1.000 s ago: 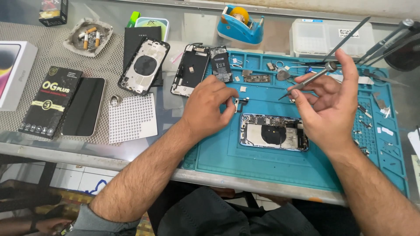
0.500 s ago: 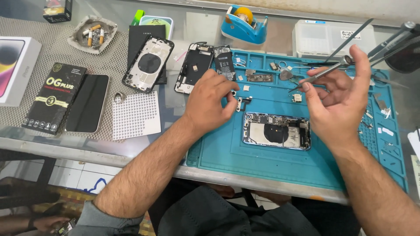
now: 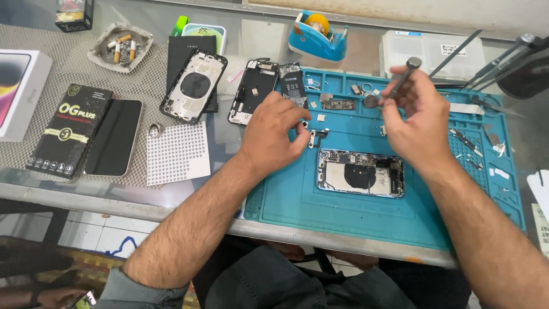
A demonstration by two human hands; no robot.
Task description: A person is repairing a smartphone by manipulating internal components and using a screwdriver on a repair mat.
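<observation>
Where the small bracket part (image 3: 318,135) lies on the teal mat (image 3: 343,220), just right of the left hand (image 3: 273,133), its pinched fingers (image 3: 301,140) touch its end. Below sits the opened phone (image 3: 360,173), long axis sideways. The right hand (image 3: 416,123) grips a screwdriver (image 3: 401,78), farther off.

At the far left of the frame stands my white phone box (image 3: 22,91), its lid picturing a purple-and-yellow screen. Beside it lies a flat black packet (image 3: 67,130) with yellow lettering, touching a dark glass screen (image 3: 116,136). A small black box (image 3: 74,14) sits upper left. The clear plastic case (image 3: 430,54), upper right, bears a white label (image 3: 455,49).
</observation>
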